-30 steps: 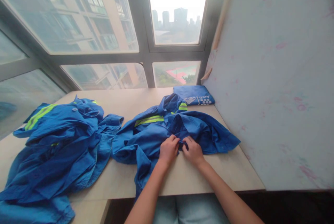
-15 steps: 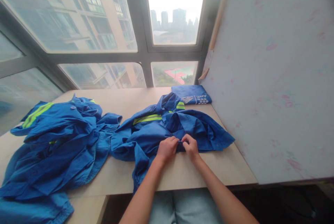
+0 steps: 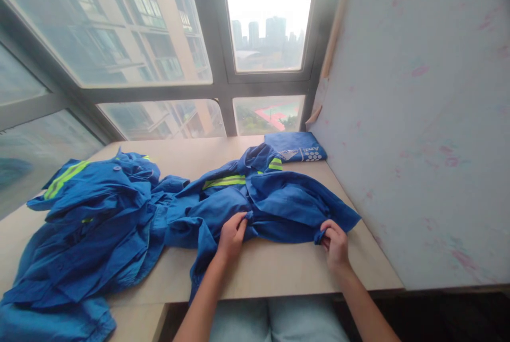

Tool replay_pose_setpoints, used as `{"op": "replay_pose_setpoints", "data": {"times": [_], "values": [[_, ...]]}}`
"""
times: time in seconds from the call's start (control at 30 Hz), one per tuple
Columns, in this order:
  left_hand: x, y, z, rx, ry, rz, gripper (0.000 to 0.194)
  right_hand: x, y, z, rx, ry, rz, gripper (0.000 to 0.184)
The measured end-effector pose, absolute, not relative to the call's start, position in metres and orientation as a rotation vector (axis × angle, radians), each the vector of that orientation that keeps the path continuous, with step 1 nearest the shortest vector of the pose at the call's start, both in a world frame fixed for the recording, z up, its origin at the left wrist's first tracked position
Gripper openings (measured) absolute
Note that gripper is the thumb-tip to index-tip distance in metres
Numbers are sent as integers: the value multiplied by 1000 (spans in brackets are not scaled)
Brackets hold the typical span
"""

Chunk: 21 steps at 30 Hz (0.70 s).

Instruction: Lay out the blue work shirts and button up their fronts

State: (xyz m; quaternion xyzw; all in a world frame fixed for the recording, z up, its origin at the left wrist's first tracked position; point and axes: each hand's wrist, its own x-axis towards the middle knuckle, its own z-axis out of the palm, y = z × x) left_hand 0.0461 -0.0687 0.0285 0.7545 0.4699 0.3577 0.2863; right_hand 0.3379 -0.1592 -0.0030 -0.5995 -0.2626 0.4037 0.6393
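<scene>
A blue work jacket [image 3: 287,201] with yellow-green reflective strips lies crumpled on the pale tabletop in front of me. My left hand [image 3: 233,236] pinches a fold of it near its front middle. At the jacket's lower right edge, my right hand [image 3: 334,244] grips a bunched bit of the cloth. The stretch of fabric between both hands is drawn out fairly flat. One sleeve hangs down over the table's front edge beside my left forearm.
More blue work clothing [image 3: 91,225] with reflective strips is heaped on the left, touching the jacket. A folded blue bag [image 3: 297,146] with white print lies at the back. Windows [image 3: 263,76] stand behind the table [image 3: 274,270]; a patterned wall [image 3: 418,145] bounds the right.
My hands have moved apart, the left one leftward and the right one rightward and slightly nearer me. The jacket's front edge is now spread between them.
</scene>
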Motion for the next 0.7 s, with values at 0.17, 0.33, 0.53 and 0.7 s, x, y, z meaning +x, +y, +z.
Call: {"op": "replay_pose_setpoints", "data": {"times": [0.17, 0.33, 0.53, 0.7], "values": [[-22, -97, 50, 1950, 1565, 1027, 33, 396, -135, 26, -1495, -438, 559, 15], [-48, -113, 75, 2182, 2028, 722, 34, 377, -102, 83, -1656, -935, -11, 39], [15, -103, 95, 2454, 1851, 834, 41, 251, -47, 93, -1386, -1829, 39, 39], [63, -74, 70, 2466, 1614, 854, 42, 205, 0, 40, -1680, -2010, 194, 32]]}}
